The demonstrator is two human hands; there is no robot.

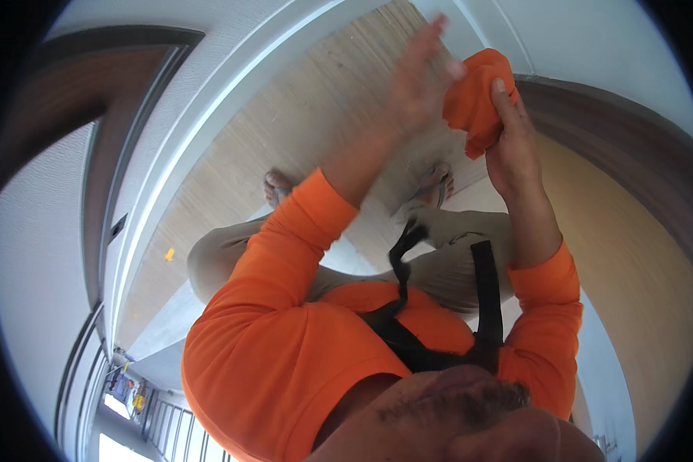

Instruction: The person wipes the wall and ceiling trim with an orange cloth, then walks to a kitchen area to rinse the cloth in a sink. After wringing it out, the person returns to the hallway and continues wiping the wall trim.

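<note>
An orange cloth (473, 108), bunched and folded, is held up in my right hand (512, 154). My right thumb presses on its face while the other fingers lie behind it, mostly hidden. Just left of the cloth is my left hand (417, 88), raised and smeared by motion. Its fingers look stretched out and apart, with nothing seen in them. Whether the left thumb touches the cloth's edge I cannot tell.
Beneath me lies a wood-look floor (316, 100), with a small orange-yellow scrap (169, 254) to the left. A dark brown frame (123, 146) stands at the left wall. A dark brown strip (616, 138) and a tan panel (608, 254) are at the right. Black straps (416, 346) cross my chest.
</note>
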